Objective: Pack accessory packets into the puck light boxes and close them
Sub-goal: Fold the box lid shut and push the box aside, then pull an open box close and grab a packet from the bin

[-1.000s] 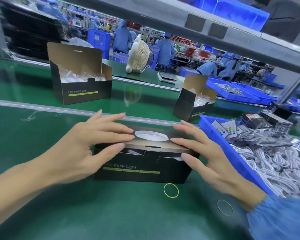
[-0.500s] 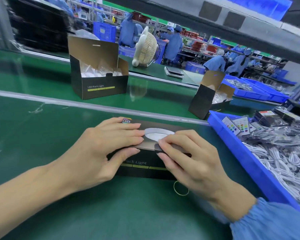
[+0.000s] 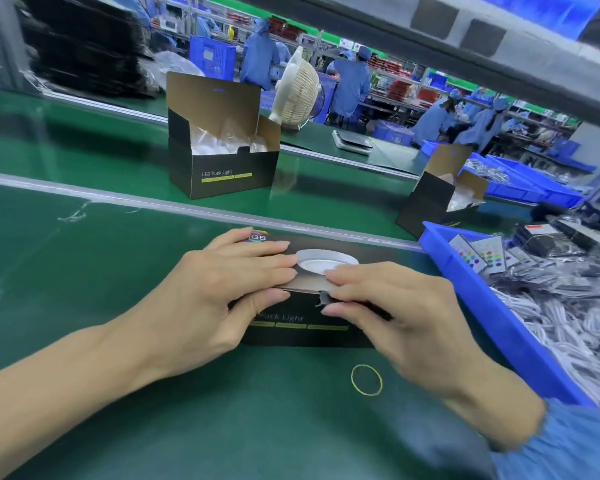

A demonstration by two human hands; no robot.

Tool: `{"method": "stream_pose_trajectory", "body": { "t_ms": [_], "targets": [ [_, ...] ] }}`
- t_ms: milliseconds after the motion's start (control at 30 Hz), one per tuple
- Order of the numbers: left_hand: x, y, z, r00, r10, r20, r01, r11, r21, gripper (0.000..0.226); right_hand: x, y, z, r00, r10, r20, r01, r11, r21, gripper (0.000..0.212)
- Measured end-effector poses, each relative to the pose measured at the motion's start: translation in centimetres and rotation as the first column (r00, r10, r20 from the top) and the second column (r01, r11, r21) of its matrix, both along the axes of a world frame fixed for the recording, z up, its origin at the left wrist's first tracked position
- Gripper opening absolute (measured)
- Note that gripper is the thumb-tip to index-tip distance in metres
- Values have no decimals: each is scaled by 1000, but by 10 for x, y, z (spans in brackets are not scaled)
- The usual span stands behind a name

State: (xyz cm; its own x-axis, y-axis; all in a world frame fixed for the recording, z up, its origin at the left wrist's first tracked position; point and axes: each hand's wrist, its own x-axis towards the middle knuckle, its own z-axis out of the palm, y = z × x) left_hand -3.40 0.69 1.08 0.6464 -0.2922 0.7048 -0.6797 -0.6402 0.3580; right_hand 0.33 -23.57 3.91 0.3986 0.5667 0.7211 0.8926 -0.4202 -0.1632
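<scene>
1. Hands are on a black puck light box [image 3: 302,322] that lies on the green table [image 3: 84,271], close to the person.
2. The left hand [image 3: 219,292] lies over the left end of the box. Its long fingers are spread flat on the lid, and its thumb presses on the front wall, so the box end sits between thumb and fingers.
3. The right hand [image 3: 395,306] is on the right part of the box. Its fingers bend down over the front edge of the lid, where a small tab sticks out, and its thumb touches the front wall. It holds the lid edge between fingers and thumb.
4. The lid is down on the box. A white round light is printed on top of it.
5. A yellow rubber band [image 3: 366,380] lies flat on the table just in front of the box, near the right wrist.
6. A blue bin [image 3: 465,271] sits to the right of the box. It is full of white cords in bags and small remote cards with colored dots.
7. Farther back, on the green belt [image 3: 326,195], stands an open box [image 3: 222,154] with its lid up and white stuff inside.
8. Another open box [image 3: 437,199] stands to the right on the belt, just behind the blue bin.
9. A white fan [image 3: 297,95] stands behind the belt.
10. People in blue coats work far in the back.
</scene>
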Motion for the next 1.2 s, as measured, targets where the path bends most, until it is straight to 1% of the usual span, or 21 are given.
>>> {"method": "stream_pose_trajectory", "body": {
  "t_ms": [67, 133, 267, 333, 400, 467, 533, 600, 633, 667, 700, 733, 767, 867, 900, 967, 1000, 1067, 1100, 1133, 1200],
  "targets": [
    [0, -2, 0, 1000, 1, -18, -2, 1000, -25, 36, 3, -1, -6, 984, 25, 175, -14, 998, -61, 9],
    [-2, -4, -1, 1000, 17, -9, -17, 999, -41, 36, 2, -2, -14, 976, 30, 215, -18, 998, -56, 7],
    [-2, -5, -2, 1000, 15, 2, -15, 999, -36, 36, -2, 1, -15, 999, -18, 50, 15, 998, 61, 14],
    [-2, -5, 0, 1000, 18, 4, -18, 1000, -17, 35, -1, 1, -13, 998, -58, 32, 56, 996, 73, 17],
    [-2, -6, 0, 1000, 16, 7, -16, 1000, -13, 28, 1, -1, -13, 981, -83, 178, 77, 996, 42, 17],
    [-2, -6, 1, 1000, 18, -2, -18, 999, -34, 25, 2, 0, -16, 893, -25, 450, 45, 998, -32, 12],
    [-2, -6, 1, 1000, 17, -13, -17, 998, -54, 25, 6, 2, -19, 812, 27, 583, 23, 997, -78, 13],
    [0, -6, 1, 1000, 25, -15, -25, 999, -43, 26, 11, 5, -15, 893, -24, 449, 54, 997, -55, 9],
    [1, -6, 0, 1000, 27, -16, -27, 999, -35, 26, 13, 5, -11, 953, -62, 296, 82, 995, -56, 8],
    [2, -5, -1, 1000, 26, -10, -27, 999, -30, 25, 14, 5, -4, 989, -104, 104, 115, 988, -102, 22],
    [3, -4, -2, 1000, 28, 2, -28, 999, -30, 25, 18, 3, 4, 989, -126, -77, 109, 975, -194, 35],
    [5, -3, -2, 999, 33, 17, -32, 999, -28, 25, 22, 2, 13, 977, -127, -173, 74, 956, -283, 41],
    [7, -3, -3, 999, 41, 30, -40, 999, -16, 26, 25, 2, 21, 975, -112, -192, 38, 935, -352, 42],
    [16, -9, -5, 988, 124, 95, -129, 991, 45, 17, 35, 8, 24, 994, -103, 28, 104, 872, -478, 41],
    [17, -12, -7, 980, 173, 97, -181, 981, 74, 25, 38, 11, 17, 984, -118, 131, 169, 845, -508, 48],
    [19, -12, -10, 968, 248, 43, -251, 963, 97, 57, 45, 21, -5, 946, -178, 270, 301, 791, -533, 70],
    [19, -9, -10, 960, 280, 20, -281, 956, 82, 69, 53, 26, -12, 932, -183, 313, 328, 793, -513, 73],
    [19, 3, -8, 949, 314, 20, -314, 949, 27, 74, 88, 30, -13, 904, -219, 368, 387, 786, -482, 69],
    [18, 8, -7, 948, 318, 19, -318, 948, 3, 72, 114, 28, -7, 873, -310, 376, 474, 722, -505, 66],
    [17, 11, -6, 949, 314, 11, -314, 949, -1, 69, 139, 23, 0, 811, -459, 363, 584, 605, -541, 65],
    [13, 10, -9, 958, 287, -17, -286, 958, 23, 67, 176, 16, 17, 559, -792, 245, 735, 337, -588, 64]
  ]
}}
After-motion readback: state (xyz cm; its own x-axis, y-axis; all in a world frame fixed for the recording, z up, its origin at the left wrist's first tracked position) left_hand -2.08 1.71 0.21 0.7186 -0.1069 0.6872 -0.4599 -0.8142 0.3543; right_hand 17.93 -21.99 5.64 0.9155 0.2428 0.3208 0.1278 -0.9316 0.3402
